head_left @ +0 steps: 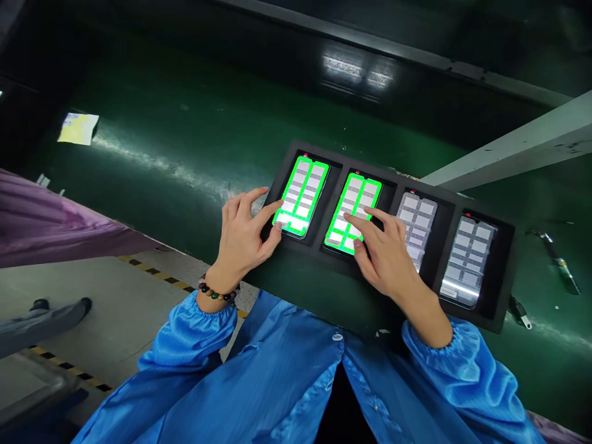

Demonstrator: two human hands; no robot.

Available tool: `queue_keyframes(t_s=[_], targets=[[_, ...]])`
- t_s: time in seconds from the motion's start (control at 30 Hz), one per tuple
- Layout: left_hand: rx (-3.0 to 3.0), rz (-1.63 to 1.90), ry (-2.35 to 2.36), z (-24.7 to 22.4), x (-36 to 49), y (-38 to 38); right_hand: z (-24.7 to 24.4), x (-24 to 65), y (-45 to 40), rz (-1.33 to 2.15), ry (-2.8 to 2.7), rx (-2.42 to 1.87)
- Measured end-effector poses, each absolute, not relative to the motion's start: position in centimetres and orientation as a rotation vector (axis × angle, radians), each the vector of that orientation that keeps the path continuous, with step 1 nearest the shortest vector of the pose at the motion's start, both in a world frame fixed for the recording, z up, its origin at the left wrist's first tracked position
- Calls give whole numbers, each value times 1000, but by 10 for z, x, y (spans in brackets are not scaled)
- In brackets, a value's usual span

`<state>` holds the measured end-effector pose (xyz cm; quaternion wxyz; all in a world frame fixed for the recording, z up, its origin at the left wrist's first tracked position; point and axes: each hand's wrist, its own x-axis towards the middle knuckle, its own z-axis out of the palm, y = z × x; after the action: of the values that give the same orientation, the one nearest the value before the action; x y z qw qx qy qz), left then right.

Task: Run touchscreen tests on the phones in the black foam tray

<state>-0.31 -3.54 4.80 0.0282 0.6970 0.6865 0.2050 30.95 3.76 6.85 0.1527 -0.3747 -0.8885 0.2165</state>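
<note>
A dark tray (318,242) holds several smartphones side by side in separate slots. The leftmost smartphone (303,196) shows a bright screen of white blocks with green bands. My left hand (245,233) is at its lower left, index finger and thumb at the screen, fingers spread, holding nothing. A second smartphone (354,213) has the same green and white screen. Over its lower right is my right hand (386,250), fingers apart, index fingertip at the screen. It partly hides the third smartphone (420,216), whose screen is greyish. The rightmost smartphone (469,259) also looks greyish, with a glare streak.
The tray lies on a green tabletop (185,142). A yellow and white paper (78,129) is at far left. To the right lie a pen-like tool (559,262) and a small black plug-like piece (520,312). A pale beam (518,142) slants behind the tray. Another person's leg (41,324) shows at lower left.
</note>
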Motion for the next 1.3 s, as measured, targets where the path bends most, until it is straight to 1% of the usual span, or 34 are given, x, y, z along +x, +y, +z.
queue_keyframes(t_s=[0.17, 0.4, 0.53, 0.67, 0.8, 1.07, 1.17, 1.3], targets=[[2206, 566, 2012, 53, 13, -26, 71, 307, 40, 679, -2562, -1030], [2341, 555, 1803, 58, 28, -16, 78, 346, 34, 643, -2451, -1207], [2243, 598, 1953, 57, 18, -18, 75, 338, 41, 625, -2459, -1229], [2123, 598, 2145, 56, 6, -19, 72, 311, 52, 662, -2510, -1149], [2158, 573, 2095, 55, 8, -13, 74, 302, 55, 713, -2526, -1112], [2292, 525, 1864, 59, 28, 5, 82, 340, 48, 642, -2427, -1275], [2261, 559, 1917, 60, 22, 1, 81, 335, 50, 659, -2443, -1238], [2171, 605, 2116, 59, 6, -12, 77, 314, 54, 695, -2482, -1169]])
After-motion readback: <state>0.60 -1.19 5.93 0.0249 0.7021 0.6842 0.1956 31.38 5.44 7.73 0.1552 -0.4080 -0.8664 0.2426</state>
